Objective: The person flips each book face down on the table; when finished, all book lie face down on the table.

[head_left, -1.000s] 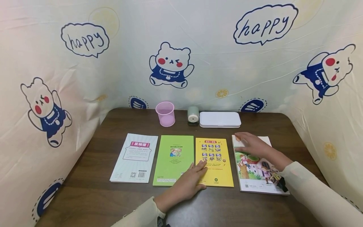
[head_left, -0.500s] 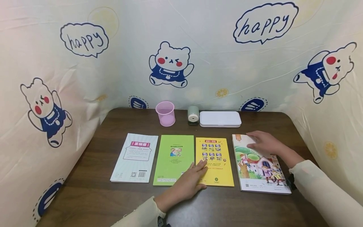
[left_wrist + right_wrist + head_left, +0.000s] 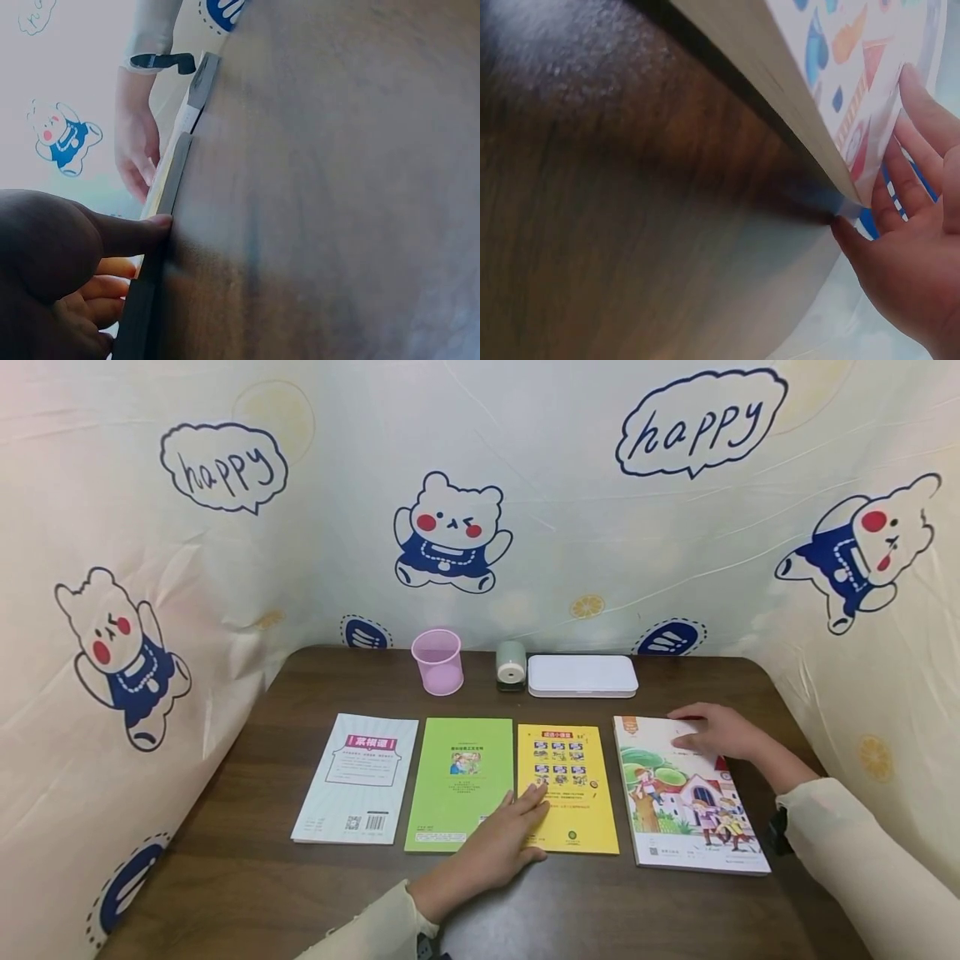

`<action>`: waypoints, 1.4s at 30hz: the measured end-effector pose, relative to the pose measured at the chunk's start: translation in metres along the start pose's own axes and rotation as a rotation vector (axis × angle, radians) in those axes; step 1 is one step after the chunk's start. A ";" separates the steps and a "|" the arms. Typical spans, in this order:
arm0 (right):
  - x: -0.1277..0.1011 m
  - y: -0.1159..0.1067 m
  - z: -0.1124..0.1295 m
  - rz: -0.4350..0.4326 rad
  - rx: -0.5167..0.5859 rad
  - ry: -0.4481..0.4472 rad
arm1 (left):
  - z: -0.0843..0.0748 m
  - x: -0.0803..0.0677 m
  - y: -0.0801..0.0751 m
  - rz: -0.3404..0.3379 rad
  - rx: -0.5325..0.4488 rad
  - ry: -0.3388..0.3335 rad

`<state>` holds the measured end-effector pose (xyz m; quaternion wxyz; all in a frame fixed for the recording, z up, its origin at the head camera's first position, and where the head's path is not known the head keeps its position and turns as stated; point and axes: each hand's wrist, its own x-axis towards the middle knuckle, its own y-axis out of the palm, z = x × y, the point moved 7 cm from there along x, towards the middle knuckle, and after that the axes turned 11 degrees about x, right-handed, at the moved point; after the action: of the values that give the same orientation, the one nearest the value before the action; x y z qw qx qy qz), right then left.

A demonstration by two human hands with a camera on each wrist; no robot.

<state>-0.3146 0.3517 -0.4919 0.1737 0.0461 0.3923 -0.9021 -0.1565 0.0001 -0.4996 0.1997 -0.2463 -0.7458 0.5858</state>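
Four books would be a count, so in the head view several books lie in a row. My left hand rests with fairly straight fingers across the neighbouring edges of a green book and a yellow book. On the right, my right hand touches the upper right part of a thick picture-covered book. The right wrist view shows this book's page edge, with fingers on its cover and the thumb at its corner. A pale blue book lies at the far left, apart from both hands.
Behind the books stand a pink cup, a small green pencil sharpener and a white flat case. The brown table is bordered by a printed cloth at the back and sides.
My right hand has slid rightward over the picture-covered book to its upper right part, uncovering more of the cover. The left hand has stayed in place.
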 end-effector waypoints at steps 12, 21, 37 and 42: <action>0.003 0.000 -0.015 0.008 0.080 0.024 | -0.012 0.006 -0.008 0.033 0.086 -0.006; 0.003 0.000 -0.019 0.011 0.081 0.041 | -0.033 0.029 -0.007 0.058 0.058 0.000; 0.004 0.002 -0.016 0.014 0.087 0.044 | -0.071 0.075 0.015 0.117 0.064 0.021; 0.005 0.003 -0.017 0.023 0.090 0.040 | -0.079 0.085 0.020 0.137 0.079 0.023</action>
<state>-0.3193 0.3609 -0.5068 0.1739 0.0763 0.3540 -0.9158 -0.1756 0.1159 -0.4999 0.1775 -0.2953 -0.7011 0.6243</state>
